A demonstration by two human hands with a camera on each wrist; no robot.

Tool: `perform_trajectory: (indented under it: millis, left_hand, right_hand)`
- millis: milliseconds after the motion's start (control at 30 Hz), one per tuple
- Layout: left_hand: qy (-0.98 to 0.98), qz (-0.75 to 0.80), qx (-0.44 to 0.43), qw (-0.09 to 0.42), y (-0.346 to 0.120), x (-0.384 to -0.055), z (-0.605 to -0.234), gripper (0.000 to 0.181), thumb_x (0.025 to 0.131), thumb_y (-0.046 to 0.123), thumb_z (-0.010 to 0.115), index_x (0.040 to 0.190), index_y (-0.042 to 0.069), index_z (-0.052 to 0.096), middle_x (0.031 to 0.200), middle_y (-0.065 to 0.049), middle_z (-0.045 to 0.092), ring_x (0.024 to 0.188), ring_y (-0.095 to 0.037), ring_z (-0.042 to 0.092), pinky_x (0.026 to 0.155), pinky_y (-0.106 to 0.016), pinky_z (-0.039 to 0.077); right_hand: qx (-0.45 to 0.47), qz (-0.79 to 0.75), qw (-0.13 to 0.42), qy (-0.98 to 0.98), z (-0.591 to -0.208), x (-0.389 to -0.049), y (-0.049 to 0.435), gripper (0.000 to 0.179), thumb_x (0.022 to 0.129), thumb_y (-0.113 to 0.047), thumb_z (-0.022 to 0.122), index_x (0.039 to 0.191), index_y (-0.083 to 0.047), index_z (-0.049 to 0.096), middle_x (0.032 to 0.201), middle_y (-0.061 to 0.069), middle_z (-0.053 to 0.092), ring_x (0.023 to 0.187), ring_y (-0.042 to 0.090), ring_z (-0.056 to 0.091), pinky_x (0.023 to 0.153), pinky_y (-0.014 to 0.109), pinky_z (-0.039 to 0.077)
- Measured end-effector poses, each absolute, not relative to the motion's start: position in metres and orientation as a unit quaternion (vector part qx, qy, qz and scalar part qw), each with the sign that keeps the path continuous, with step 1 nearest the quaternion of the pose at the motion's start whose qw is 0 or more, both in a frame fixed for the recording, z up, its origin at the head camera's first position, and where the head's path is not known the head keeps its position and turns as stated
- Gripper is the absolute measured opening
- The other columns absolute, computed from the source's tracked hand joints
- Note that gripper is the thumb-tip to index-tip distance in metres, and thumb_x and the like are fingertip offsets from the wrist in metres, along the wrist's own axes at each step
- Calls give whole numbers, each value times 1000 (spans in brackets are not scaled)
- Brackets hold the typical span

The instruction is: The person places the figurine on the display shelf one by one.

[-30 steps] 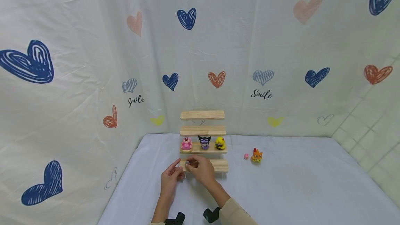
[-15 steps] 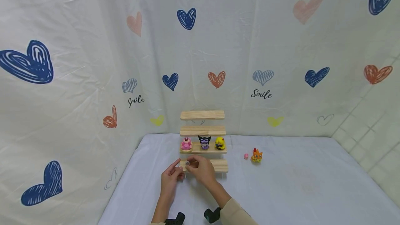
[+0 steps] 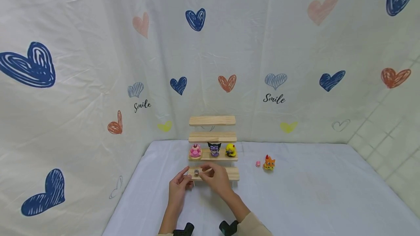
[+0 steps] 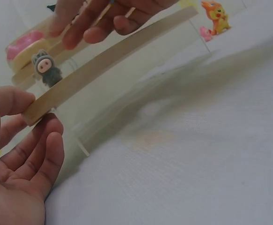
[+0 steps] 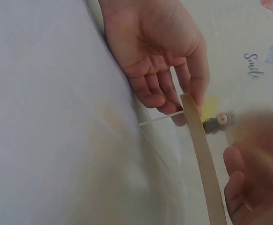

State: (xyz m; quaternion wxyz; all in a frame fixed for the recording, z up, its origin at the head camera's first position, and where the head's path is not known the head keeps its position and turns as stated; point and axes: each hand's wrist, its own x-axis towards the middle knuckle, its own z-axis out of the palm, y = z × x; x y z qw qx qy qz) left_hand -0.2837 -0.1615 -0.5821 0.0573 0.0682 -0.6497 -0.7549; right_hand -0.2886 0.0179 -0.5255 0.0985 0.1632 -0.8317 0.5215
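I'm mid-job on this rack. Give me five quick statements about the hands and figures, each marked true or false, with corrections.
1. The small gray figure stands on the lowest board. True.
2. The right hand pinches the small gray figure. False: the figure stands free, with the right hand apart from it.
3. The left hand grips the lowest board at its left end. True.
4. The orange figure stands on the lowest board. False: it stands on the white cloth, beside the tiny pink figure.
5. The yellow figure stands on the second board from the bottom. True.
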Motion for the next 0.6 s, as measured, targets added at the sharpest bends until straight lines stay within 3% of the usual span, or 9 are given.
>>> perform_trajectory:
  millis: [267, 600]
  left_hand:
    - [-649, -756, 69, 59, -160, -284, -582, 46, 99, 13, 67, 144, 6, 58, 89, -2, 69, 75, -12, 64, 69, -22, 57]
    - [-653, -752, 73, 61, -159, -284, -581, 48, 99, 16, 68, 145, 6, 57, 91, -3, 69, 78, -15, 65, 72, -23, 57]
  right_hand:
    - [164, 530, 126, -822, -525, -273, 48, 15, 90, -14, 78, 104, -9, 76, 88, 0, 73, 75, 7, 62, 66, 20, 55]
    - [104, 555, 132, -814, -533, -264, 103, 14, 88, -11, 79, 100, -18, 76, 82, -5, 69, 71, 6, 60, 62, 21, 52]
